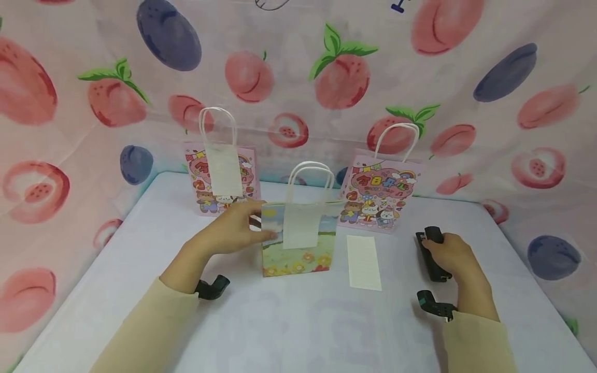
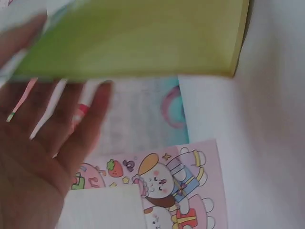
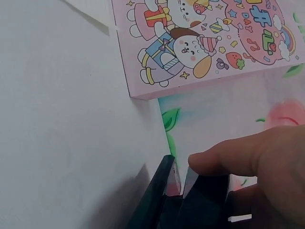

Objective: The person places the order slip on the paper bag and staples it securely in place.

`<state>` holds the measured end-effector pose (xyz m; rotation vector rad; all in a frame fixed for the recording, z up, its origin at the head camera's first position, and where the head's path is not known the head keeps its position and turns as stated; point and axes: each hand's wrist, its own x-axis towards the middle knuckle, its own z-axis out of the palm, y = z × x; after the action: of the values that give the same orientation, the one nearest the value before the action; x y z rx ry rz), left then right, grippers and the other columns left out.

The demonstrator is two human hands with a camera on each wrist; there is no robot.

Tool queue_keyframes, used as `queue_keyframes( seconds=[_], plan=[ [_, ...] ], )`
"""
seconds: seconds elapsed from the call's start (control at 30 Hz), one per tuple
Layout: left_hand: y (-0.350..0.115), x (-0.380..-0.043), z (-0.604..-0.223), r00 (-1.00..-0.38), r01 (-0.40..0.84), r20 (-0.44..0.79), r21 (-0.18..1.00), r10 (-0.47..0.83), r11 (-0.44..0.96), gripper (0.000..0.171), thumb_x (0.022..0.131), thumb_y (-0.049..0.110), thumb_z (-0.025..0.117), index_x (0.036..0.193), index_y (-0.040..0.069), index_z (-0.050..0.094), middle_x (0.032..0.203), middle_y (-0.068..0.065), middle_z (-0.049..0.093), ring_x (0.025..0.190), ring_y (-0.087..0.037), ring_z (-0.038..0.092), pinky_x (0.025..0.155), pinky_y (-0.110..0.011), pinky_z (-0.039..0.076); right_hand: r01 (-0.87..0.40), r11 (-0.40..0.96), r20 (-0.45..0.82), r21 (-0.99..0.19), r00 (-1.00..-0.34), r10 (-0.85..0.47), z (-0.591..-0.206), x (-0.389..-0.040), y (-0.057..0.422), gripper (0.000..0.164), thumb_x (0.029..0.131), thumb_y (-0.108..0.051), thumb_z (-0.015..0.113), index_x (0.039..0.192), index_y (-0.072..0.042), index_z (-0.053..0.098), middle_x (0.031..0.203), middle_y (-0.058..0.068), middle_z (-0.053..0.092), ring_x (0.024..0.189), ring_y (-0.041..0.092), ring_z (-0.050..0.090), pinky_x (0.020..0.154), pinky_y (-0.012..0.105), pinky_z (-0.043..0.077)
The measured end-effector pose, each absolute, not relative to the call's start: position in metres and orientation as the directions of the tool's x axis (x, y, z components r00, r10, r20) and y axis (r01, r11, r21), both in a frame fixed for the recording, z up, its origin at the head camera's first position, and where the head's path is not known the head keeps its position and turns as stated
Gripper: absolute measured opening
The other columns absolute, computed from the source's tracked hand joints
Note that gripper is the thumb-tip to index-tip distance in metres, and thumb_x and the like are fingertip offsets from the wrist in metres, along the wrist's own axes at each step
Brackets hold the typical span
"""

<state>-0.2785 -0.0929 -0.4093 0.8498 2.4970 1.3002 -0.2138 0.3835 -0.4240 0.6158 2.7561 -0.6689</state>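
My left hand (image 1: 235, 228) holds the left side of a small paper gift bag (image 1: 275, 256) with a flower-meadow print, thumb in front and fingers behind. In the left wrist view the fingers (image 2: 86, 124) stretch past the bag's yellow-green side (image 2: 152, 38). A white paper strip (image 1: 300, 228) lies against the bag's front, below its white handles (image 1: 310, 166). On the right, my right hand (image 1: 457, 256) grips a black stapler (image 1: 434, 234) on the table. In the right wrist view the stapler's jaws stand apart, with no paper visible between them.
Behind stand two pink cartoon gift bags, one at left (image 1: 205, 199) with a white strip (image 1: 225, 171) on its front, one at right (image 1: 373, 197). A loose white strip (image 1: 364, 261) lies on the white table (image 1: 308, 321). A fruit-print cloth (image 1: 289, 31) hangs behind.
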Motion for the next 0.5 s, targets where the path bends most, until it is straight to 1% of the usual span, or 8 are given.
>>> queue_keyframes(
  seconds=[0.03,0.13,0.27,0.4,0.5],
  plan=[
    [-0.093,-0.279,-0.409,-0.828,0.392,0.093,0.802,0.553,0.452,0.033,0.088,0.025,0.084,0.119,0.020,0.072,0.115,0.004,0.073,0.109,-0.024,0.070,0.095,-0.046,0.059,0.451,0.811,-0.329,-0.372,-0.881,0.339,-0.424,-0.214,0.384,0.075,0.107,-0.037,0.044,0.145,0.025,0.030,0.142,0.047,0.040,0.122,0.055,0.050,0.102,0.066,0.047],
    [-0.090,-0.281,-0.412,-0.858,0.398,0.160,0.808,0.488,0.434,0.028,0.090,0.020,0.082,0.117,0.015,0.073,0.114,-0.002,0.076,0.107,-0.028,0.073,0.095,-0.046,0.060,0.443,0.826,-0.330,-0.348,-0.883,0.335,-0.423,-0.213,0.386,0.074,0.106,-0.037,0.045,0.144,0.025,0.032,0.142,0.048,0.040,0.124,0.058,0.049,0.104,0.068,0.045],
    [-0.082,-0.284,-0.420,-0.884,0.396,0.226,0.826,0.408,0.401,0.035,0.093,0.013,0.079,0.126,0.010,0.070,0.120,-0.010,0.075,0.112,-0.033,0.073,0.098,-0.049,0.059,0.447,0.836,-0.335,-0.319,-0.878,0.341,-0.425,-0.211,0.390,0.072,0.104,-0.034,0.046,0.141,0.026,0.035,0.140,0.048,0.041,0.122,0.060,0.049,0.103,0.069,0.045],
    [-0.079,-0.285,-0.426,-0.911,0.362,0.218,0.831,0.351,0.423,0.041,0.094,0.015,0.078,0.132,0.009,0.066,0.123,-0.015,0.074,0.116,-0.036,0.071,0.100,-0.049,0.058,0.474,0.832,-0.359,-0.290,-0.859,0.364,-0.427,-0.211,0.391,0.073,0.103,-0.035,0.048,0.141,0.026,0.035,0.140,0.048,0.041,0.121,0.060,0.050,0.103,0.068,0.045],
    [-0.082,-0.284,-0.423,-0.919,0.338,0.182,0.819,0.350,0.463,0.045,0.094,0.022,0.078,0.135,0.012,0.063,0.128,-0.013,0.072,0.121,-0.036,0.069,0.101,-0.050,0.057,0.487,0.826,-0.372,-0.283,-0.850,0.374,-0.429,-0.212,0.391,0.074,0.103,-0.036,0.049,0.142,0.026,0.034,0.141,0.048,0.040,0.123,0.060,0.049,0.104,0.068,0.045]
  ],
)
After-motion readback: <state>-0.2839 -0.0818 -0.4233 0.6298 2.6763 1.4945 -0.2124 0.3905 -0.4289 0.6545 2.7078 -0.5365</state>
